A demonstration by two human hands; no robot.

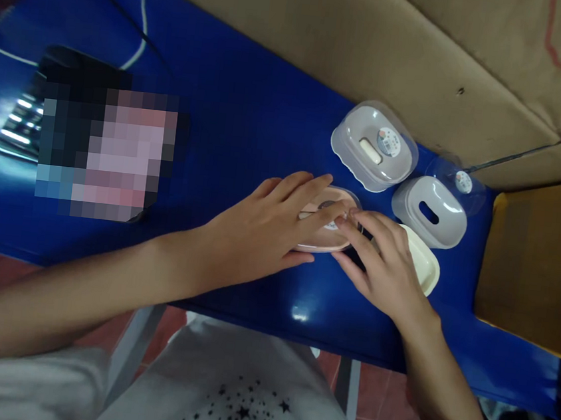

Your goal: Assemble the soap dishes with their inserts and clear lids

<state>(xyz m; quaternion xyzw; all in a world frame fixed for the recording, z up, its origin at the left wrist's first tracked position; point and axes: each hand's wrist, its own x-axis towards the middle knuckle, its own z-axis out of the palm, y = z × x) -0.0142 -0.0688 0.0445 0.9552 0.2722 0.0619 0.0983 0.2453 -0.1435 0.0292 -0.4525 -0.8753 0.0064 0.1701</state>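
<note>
Blue, the tabletop (252, 100) spreads beneath the fingers and well beyond them. Past the fingertips, a large brown cardboard box (304, 25) lines the far edge; a yellow-brown box (540, 264) sits farther off to the right of the fingers.

The left hand (258, 231) has its fingers fanned wide over the pink soap box (330, 243), thumb at the near side, holding it on the tabletop. The right hand (394, 269) curves in at the box's right end, fingertips close together near the rim, thumb at the near side; whether they pinch anything, I cannot tell.

Beyond the fingertips, a whitish soap box (351, 134) wears its clear lid. Farther right, a whitish slotted dish (409, 203) has a clear lid (438, 166) just behind it. A cream dish (428, 265) lies partly behind the right fingers.

The pink box lies flat, its long axis seemingly running sideways from under the left palm towards the right fingertips; its left end is hidden. Its pale handle (304, 215) shows between the left fingers, left of the round label (330, 224).

For good handling, I'd steady both sides lightly, keep the rim level and press evenly, since thin plastic could flex or skid.
</note>
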